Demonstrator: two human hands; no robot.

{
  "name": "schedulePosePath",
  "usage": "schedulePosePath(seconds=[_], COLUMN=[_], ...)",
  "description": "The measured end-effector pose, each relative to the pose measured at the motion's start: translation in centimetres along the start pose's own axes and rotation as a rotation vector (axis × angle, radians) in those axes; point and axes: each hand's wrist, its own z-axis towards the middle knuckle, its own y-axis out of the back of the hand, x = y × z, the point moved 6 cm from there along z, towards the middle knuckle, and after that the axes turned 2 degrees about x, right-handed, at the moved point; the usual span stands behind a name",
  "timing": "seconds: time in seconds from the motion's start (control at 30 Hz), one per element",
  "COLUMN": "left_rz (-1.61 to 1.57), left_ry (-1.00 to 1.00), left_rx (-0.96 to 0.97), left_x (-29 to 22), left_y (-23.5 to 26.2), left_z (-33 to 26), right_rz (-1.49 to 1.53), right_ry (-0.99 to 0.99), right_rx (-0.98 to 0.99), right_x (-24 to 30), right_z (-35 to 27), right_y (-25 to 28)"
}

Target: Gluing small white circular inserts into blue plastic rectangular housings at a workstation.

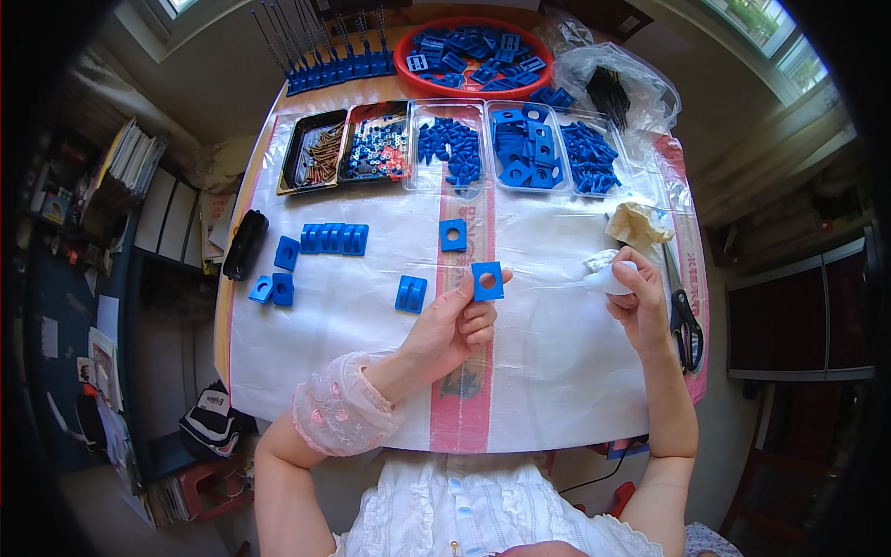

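My left hand (447,323) pinches a blue square plate with a round hole (497,291) between thumb and fingers, raised over the middle of the table. Farther right, my right hand (645,306) is closed around a small white rounded object (613,278), perhaps a bottle; its far end is hard to make out. Just beyond the left hand lies another blue holed plate (453,236). A blue ridged block (410,294) rests left of that hand. At the left stand a row of blue ridged pieces (334,239) and several loose blue plates (286,252).
Clear trays of blue parts (449,153) and black trays of screws and nuts (316,153) line the back. Behind them are a red basin (401,65) and a blue rack (343,70). Black scissors (687,330) lie right; a black case (245,244) lies left.
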Motion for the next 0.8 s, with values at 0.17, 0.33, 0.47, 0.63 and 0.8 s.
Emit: schedulePosePath(seconds=[0.17,0.33,0.47,0.63,0.8], left_rz=[0.003,0.007,0.003,0.009,0.003], left_ry=[-0.003,-0.002,-0.004,-0.002,-0.004], left_rx=[0.004,-0.006,-0.001,-0.006,0.002], left_x=[-0.01,-0.04,-0.01,-0.04,0.01], left_y=[-0.04,-0.06,-0.03,-0.10,0.00], left_z=[-0.01,-0.04,-0.01,0.00,0.02], right_rz=[-0.002,-0.005,-0.003,-0.008,-0.008], right_ry=[0.005,0.009,0.012,0.008,0.009], right_rx=[0.002,-0.001,0.000,-0.014,-0.008], right_x=[0.05,0.12,0.09,0.11,0.06], right_z=[-0.01,-0.01,-0.01,-0.03,0.00], right_y=[0.01,-0.09,0.00,-0.06,0.01])
